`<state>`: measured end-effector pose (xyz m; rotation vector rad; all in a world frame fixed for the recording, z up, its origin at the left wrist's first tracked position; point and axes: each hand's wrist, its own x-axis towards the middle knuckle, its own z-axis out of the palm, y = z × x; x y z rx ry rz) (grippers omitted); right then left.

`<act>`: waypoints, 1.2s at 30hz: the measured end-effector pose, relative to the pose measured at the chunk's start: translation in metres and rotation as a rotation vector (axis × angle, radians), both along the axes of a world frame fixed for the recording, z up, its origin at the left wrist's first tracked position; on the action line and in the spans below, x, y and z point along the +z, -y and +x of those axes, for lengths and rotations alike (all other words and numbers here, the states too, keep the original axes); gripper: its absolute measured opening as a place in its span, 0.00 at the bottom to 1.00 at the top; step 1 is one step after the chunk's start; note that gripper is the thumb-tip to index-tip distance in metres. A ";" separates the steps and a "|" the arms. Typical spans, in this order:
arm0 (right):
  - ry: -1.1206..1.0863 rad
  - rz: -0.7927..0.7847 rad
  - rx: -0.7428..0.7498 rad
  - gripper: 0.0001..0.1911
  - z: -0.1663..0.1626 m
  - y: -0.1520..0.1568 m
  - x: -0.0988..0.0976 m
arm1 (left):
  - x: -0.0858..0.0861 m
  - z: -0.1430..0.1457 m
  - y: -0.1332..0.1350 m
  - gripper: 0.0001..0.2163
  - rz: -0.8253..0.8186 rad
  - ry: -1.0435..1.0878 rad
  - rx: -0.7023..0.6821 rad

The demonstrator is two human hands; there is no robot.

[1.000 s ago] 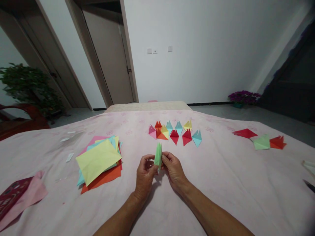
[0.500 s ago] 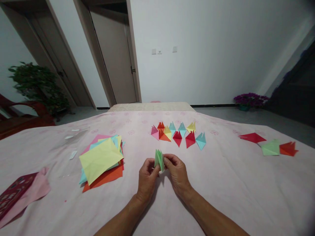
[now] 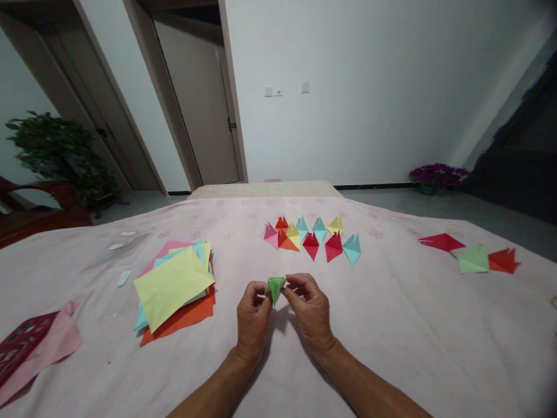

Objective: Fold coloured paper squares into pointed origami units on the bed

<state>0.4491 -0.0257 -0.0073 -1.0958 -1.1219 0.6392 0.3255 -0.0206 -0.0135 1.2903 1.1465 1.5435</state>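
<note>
A small folded piece of green origami paper [image 3: 275, 288] is held between my two hands, just above the tablecloth. My left hand [image 3: 255, 310] pinches its left side between thumb and fingers. On the right side, the fingertips and thumb of my right hand [image 3: 310, 307] grip its edge. The paper is spread at the top and narrows to a point at the bottom. Beyond my hands stand several folded paper cranes in pink, orange, yellow, blue and red, including a red crane [image 3: 334, 247] and a light blue crane [image 3: 352, 249].
To the left lies a stack of coloured paper sheets [image 3: 172, 285], yellow on top. A dark red packet [image 3: 26, 342] rests on pink paper at the far left. At the right are a red folded piece [image 3: 441, 241], a green one [image 3: 473, 259] and an orange one [image 3: 503, 260] on the pink tablecloth [image 3: 391, 337].
The green paper has turned from upright layered flaps to a spread top with a downward point. My hands have moved slightly apart, and the view has shifted a little.
</note>
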 end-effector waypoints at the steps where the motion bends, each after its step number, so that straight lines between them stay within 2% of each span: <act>1: 0.001 -0.002 -0.010 0.06 0.000 0.000 0.000 | 0.000 0.000 0.000 0.10 0.005 -0.002 -0.002; 8: 0.005 -0.046 -0.025 0.05 0.001 -0.003 -0.002 | -0.004 -0.001 -0.001 0.09 0.009 -0.016 -0.025; 15: 0.016 -0.023 -0.034 0.05 0.002 -0.003 0.001 | -0.005 -0.001 -0.002 0.08 -0.026 -0.032 -0.027; 25: 0.195 0.012 -0.071 0.04 0.005 -0.006 -0.003 | -0.005 -0.001 -0.004 0.08 -0.032 -0.051 -0.037; 31: 0.275 0.038 0.065 0.01 0.009 -0.010 0.000 | -0.004 0.001 -0.010 0.07 -0.012 -0.071 -0.052; 36: 0.189 -0.090 0.230 0.06 0.009 -0.014 0.000 | -0.003 0.000 -0.018 0.06 -0.022 -0.110 -0.070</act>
